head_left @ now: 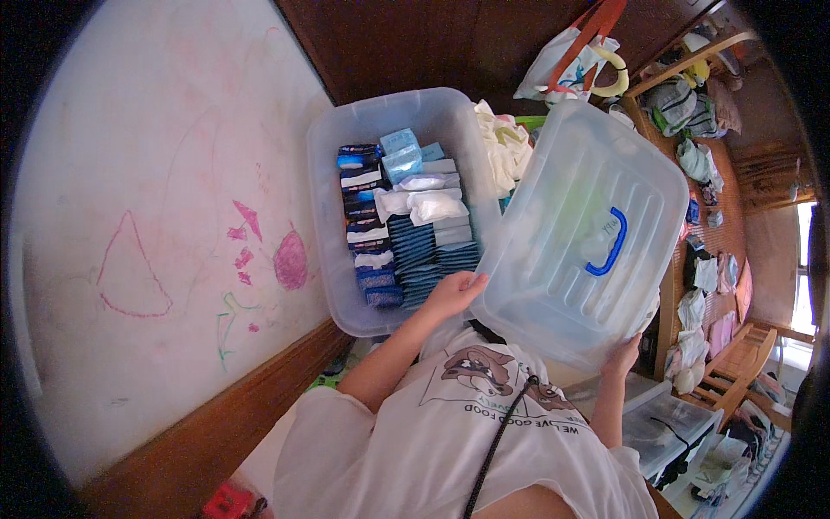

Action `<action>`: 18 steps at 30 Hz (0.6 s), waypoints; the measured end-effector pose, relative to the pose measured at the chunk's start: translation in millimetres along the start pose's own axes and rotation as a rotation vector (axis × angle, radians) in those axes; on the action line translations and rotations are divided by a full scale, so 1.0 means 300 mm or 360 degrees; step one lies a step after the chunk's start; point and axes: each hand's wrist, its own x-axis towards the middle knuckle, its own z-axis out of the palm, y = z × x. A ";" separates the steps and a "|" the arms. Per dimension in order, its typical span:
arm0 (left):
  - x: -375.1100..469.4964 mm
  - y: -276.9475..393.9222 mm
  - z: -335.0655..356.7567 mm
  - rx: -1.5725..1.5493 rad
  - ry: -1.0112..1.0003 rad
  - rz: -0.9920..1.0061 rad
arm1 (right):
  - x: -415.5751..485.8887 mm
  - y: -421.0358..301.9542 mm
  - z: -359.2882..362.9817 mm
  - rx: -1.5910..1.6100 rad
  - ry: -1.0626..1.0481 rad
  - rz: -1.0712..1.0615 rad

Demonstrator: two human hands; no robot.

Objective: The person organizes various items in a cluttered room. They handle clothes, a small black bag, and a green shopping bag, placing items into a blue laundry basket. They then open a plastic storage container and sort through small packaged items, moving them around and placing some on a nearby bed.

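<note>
A translucent plastic lid (557, 253) with raised ribs and a blue handle (613, 243) is held tilted before my chest. My left hand (455, 292) grips its left edge, and my right hand (624, 355) holds its lower right corner. To the left stands an uncovered translucent storage bin (327, 253). Inside it are dark blue packets (362, 211) in a column, stacked teal packets (415, 253), light blue packs (401, 152) and white wrapped packs (438, 206) on top. The lid hides what lies behind its lower part.
A wall (149, 162) with crayon marks rises at left, above a wooden baseboard (259, 402). Cream cloth (502, 146) lies behind the bin. A tote bag (564, 61) hangs at the back. Clothes and bags (694, 162) cover a woven mat at right, near another plastic bin (668, 422).
</note>
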 end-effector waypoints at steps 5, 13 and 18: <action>0.022 -0.026 -0.014 0.0067 -0.0088 0.0095 | 0.044 0.081 -0.048 -0.0035 -0.0009 -0.0066; 0.287 0.117 -0.323 0.2030 0.0809 0.0721 | 0.022 0.091 -0.054 0.0016 0.0095 0.0081; 0.443 0.117 -0.369 0.2405 0.0461 0.0459 | 0.040 0.111 -0.096 -0.0025 0.0026 0.0138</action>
